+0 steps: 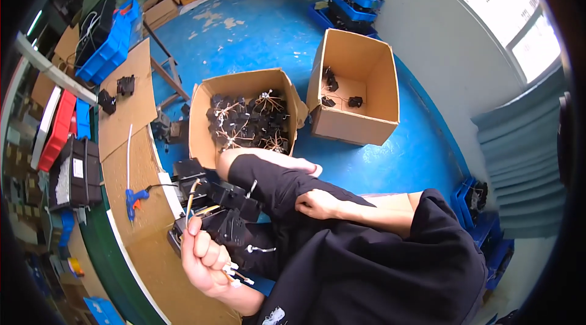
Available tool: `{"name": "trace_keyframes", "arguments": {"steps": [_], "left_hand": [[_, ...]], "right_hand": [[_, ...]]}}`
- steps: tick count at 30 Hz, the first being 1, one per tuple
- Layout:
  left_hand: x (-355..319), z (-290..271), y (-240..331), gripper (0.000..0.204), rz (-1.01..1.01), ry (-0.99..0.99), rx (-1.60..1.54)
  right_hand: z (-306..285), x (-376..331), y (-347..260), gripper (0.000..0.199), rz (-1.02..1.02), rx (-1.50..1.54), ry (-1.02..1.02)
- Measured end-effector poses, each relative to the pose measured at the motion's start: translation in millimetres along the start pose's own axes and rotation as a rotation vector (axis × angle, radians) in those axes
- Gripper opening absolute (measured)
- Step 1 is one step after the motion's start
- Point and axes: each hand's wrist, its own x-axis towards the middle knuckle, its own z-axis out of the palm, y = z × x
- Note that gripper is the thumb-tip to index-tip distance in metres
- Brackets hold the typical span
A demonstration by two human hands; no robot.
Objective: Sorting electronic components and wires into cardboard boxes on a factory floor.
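Note:
My left hand [206, 256] is closed in a fist around a thin bundle of wires [234, 273]. White-tipped ends stick out below the fingers, and a yellowish wire [192, 193] rises from the fist. Just above the fist, black plastic parts [227, 201] with wires lie at the bench edge and against my raised knee. My right hand [320, 203] rests on my black trouser leg with the fingers loosely curled, and I see nothing in it.
An open cardboard box [201, 135] full of black wired parts stands on the blue floor ahead. A second box [381, 80] to its right holds a few parts. A blue glue gun [133, 198] lies on the cardboard-covered bench [122, 160] at left. Blue and red bins [110, 50] sit further left.

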Motion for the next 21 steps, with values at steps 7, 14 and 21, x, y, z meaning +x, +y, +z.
{"name": "trace_keyframes", "arguments": {"steps": [7,14,21], "left_hand": [[35,-27,-3,0.014,-0.11,0.105,-0.212],[95,-57,-23,0.016,-0.163,0.321,-0.436],[193,-140,-57,0.018,-0.266,0.637,-0.394]], "right_hand": [[-19,-36,21,0.015,0.222,-0.195,0.261],[-138,28,101,0.008,0.157,-0.218,0.768],[-178,193,304,0.039,0.731,-0.179,0.588]]}}
